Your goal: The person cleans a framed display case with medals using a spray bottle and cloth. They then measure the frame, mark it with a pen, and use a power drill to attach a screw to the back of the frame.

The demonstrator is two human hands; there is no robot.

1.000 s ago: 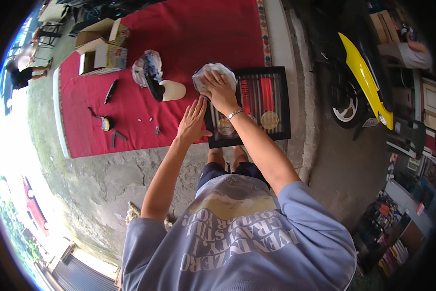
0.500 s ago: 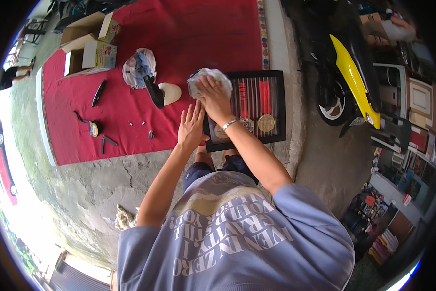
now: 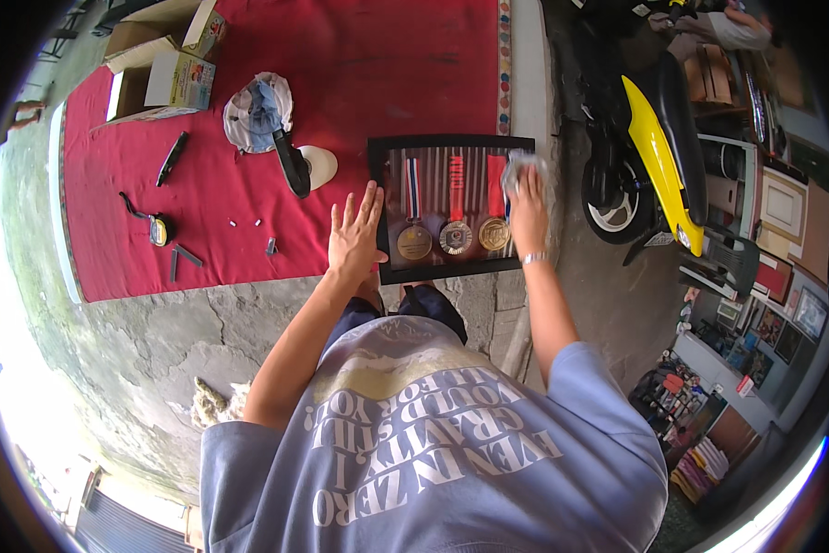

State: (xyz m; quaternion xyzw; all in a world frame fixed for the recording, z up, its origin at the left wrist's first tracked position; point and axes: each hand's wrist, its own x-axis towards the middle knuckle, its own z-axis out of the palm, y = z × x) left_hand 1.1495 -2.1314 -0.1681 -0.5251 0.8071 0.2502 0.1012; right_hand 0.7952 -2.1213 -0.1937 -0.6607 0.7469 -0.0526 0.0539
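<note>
A black display frame point(image 3: 453, 276) lies before me at the near edge of the red cloth, with three medals hanging from ribbons behind its front. At its right side my right hand point(image 3: 529, 205) presses a pale grey wiping cloth point(image 3: 522, 166) against the frame, fingers over the cloth. My left hand point(image 3: 353, 235) is open, fingers stretched out, resting against the frame's left edge. To the left of that hand lies a white bottle with a black trigger head point(image 3: 320, 169). Beyond the bottle sits a crumpled white and blue cloth point(image 3: 258, 112).
Open cardboard boxes point(image 3: 176, 83) stand at the far left of the red cloth point(image 3: 387, 64). A black marker-like tool point(image 3: 172, 158), a tape measure point(image 3: 159, 230) and small dark strips point(image 3: 186, 256) lie nearer. A yellow and black motorcycle point(image 3: 654, 157) stands to the right.
My right hand has swept the wiping cloth from the frame's left side to its right side, uncovering the left medal's ribbon. My left hand stays at the left edge.
</note>
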